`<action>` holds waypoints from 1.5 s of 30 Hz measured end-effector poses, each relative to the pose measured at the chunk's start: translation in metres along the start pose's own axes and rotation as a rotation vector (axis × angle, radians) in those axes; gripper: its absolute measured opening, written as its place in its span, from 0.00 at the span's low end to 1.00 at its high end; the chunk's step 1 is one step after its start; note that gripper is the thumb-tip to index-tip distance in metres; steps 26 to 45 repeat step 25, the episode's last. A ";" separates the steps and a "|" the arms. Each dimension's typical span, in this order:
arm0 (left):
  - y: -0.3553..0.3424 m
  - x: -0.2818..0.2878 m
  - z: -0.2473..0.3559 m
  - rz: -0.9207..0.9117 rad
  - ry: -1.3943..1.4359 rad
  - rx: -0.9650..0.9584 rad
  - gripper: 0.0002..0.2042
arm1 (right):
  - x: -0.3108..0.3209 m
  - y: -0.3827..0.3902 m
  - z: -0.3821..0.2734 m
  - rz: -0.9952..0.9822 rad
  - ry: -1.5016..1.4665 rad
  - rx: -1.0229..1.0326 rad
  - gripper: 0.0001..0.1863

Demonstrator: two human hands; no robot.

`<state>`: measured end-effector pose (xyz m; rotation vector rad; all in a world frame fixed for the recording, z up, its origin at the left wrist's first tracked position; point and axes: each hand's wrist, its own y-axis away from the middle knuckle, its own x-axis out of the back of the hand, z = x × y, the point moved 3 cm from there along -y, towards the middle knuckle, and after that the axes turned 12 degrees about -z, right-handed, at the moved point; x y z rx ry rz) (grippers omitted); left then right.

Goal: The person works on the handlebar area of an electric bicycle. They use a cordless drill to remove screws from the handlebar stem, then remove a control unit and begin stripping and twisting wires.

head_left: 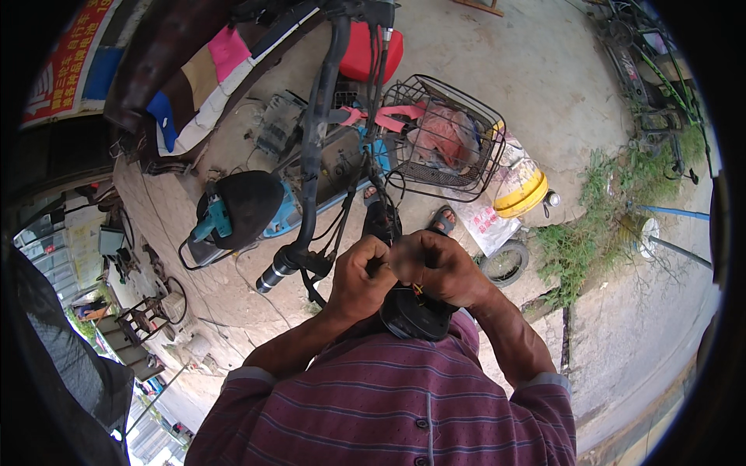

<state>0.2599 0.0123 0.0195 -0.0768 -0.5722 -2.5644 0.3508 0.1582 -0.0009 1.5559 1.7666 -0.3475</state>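
Note:
My left hand (360, 278) and my right hand (452, 272) are raised close together in front of my chest, both with the fingers pinched. Thin red and yellow wires (419, 293) come out below the fingers of my right hand. What my left fingers pinch is hidden, and the spot between the hands is blurred. Just under the hands, against my striped shirt, is a round black housing (416, 314). Ahead of me stands the scooter's black handlebar (313, 147), its grip (273, 273) left of my left hand, with dark cables (340, 217) hanging beside it.
A blue scooter body (284, 210) has a black seat (249, 203) with a teal power drill (218, 215) on it. The wire basket (497, 144) holds a reddish plastic bag (447, 138). Rightward are a yellow bucket (522, 191), a small wheel (505, 264) and weeds (575, 241).

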 end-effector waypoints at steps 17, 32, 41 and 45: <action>0.007 0.012 0.010 -0.170 0.128 0.161 0.05 | 0.008 0.003 0.004 -0.001 -0.110 -0.057 0.14; 0.004 0.012 -0.004 -0.182 0.186 0.178 0.09 | 0.007 0.004 0.008 0.028 0.014 -0.053 0.15; 0.004 0.012 -0.004 -0.182 0.186 0.178 0.09 | 0.007 0.004 0.008 0.028 0.014 -0.053 0.15; 0.004 0.012 -0.004 -0.182 0.186 0.178 0.09 | 0.007 0.004 0.008 0.028 0.014 -0.053 0.15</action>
